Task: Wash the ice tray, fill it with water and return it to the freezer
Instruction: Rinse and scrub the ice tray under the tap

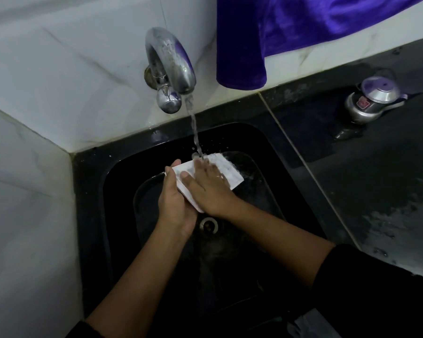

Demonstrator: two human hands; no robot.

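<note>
You've got the ice tray (230, 172) over the sink (91, 181), under the tap (171, 59); kettle (374, 98) off right on the worktop (376, 191).

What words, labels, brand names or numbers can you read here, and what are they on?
No text here can be read.
On the small metal pot, a red label: too small and blurred to read.
The ice tray and the tap show no print.

Hidden beneath right hand (210, 189): middle of ice tray (231, 173). Too blurred to tell: its cells. Cropped at 1 o'clock edge: purple cloth (279, 32).
</note>
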